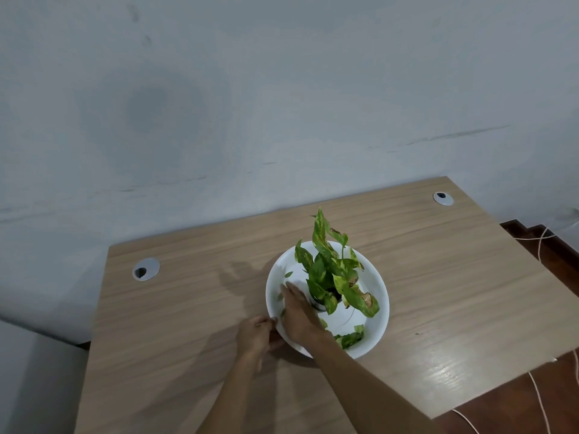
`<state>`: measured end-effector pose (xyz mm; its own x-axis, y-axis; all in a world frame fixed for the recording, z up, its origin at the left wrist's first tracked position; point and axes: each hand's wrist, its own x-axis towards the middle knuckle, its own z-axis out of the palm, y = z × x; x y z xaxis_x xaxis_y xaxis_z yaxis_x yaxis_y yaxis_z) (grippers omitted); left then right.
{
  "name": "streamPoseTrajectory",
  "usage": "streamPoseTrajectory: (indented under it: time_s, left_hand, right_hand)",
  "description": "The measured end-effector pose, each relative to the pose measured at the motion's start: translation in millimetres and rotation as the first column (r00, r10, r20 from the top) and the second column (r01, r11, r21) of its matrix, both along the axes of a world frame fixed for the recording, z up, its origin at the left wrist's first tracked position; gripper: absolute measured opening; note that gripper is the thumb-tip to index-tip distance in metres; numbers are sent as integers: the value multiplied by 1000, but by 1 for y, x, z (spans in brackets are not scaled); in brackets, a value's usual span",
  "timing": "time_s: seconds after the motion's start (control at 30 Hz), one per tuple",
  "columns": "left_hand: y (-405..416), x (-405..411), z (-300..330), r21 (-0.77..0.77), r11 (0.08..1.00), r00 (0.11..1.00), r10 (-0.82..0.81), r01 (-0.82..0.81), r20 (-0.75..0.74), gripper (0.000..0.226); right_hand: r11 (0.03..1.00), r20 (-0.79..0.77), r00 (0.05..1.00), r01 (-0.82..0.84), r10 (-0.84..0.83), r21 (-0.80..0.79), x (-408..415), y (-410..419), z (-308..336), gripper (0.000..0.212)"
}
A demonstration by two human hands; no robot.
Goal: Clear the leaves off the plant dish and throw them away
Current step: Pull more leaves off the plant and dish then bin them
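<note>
A white round plant dish (374, 286) sits on the wooden table with a small potted plant (332, 270) of green and yellow leaves in its middle. Loose fallen leaves (351, 336) lie in the dish at its near side, and a small one (288, 274) lies at its left. My left hand (255, 335) grips the dish's left rim. My right hand (297, 311) reaches into the dish from the near side, flat with fingers together over the left part, hiding any leaves under it.
The wooden table (188, 308) stands against a pale wall. Two grey cable grommets (145, 269) (443, 198) sit near its back corners. Thin cords (542, 399) run over the dark floor to the right.
</note>
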<state>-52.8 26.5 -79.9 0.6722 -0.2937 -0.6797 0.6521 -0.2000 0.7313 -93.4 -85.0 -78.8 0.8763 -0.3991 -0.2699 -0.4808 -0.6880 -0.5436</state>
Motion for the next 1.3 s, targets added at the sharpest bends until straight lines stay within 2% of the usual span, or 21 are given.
streamPoseTrajectory:
  time_s: [0.1, 0.17, 0.33, 0.47, 0.6, 0.73, 0.83, 0.97, 1.1, 1.17, 1.3]
  left_hand:
    - [2, -3, -2, -17, 1000, 1000, -17, 17, -5, 14]
    - [2, -4, -4, -36, 999, 1000, -20, 20, -15, 13]
    - [3, -3, -6, -43, 999, 999, -33, 32, -36, 18]
    - [5, -3, -6, -34, 999, 999, -34, 33, -36, 17]
    - [5, -6, -1, 32, 998, 998, -57, 57, -9, 17]
    - [2, -6, 6, -11, 999, 998, -32, 31, -51, 20]
    - [-1, -7, 6, 26, 1000, 999, -1, 2, -36, 20]
    - [-5, -11, 7, 38, 996, 997, 78, -78, -12, 4]
    - [-10, -21, 2, 83, 986, 988, 142, -146, 53, 13]
    - [-11, -34, 2, 88, 986, 988, 139, -144, 61, 14]
    - [-14, -59, 4, 57, 996, 996, 75, -72, -56, 12]
  right_hand:
    - [995, -48, 995, 81, -84, -56, 26, -8, 0, 66]
    - [994, -98, 991, 78, -86, -82, 37, -10, -2, 70]
    - [966, -267, 956, -174, 119, -193, 26, -7, -8, 89]
    - [954, -212, 949, -265, 233, -140, -8, 8, -1, 65]
    - [935, -149, 944, -317, 295, -160, -46, 13, 5, 66]
    - [868, -185, 894, -442, 408, -225, -76, -1, 15, 68]
    - [834, -187, 870, -491, 456, -251, -101, -18, 18, 66]
    - [872, -129, 893, -449, 431, -197, -122, -36, 21, 71]
    - [904, -56, 928, -371, 368, -210, -103, -34, 25, 68]
    - [911, -68, 934, -358, 352, -204, -87, -30, 19, 68]
    - [916, -176, 931, -352, 321, -193, -76, -30, 8, 69]
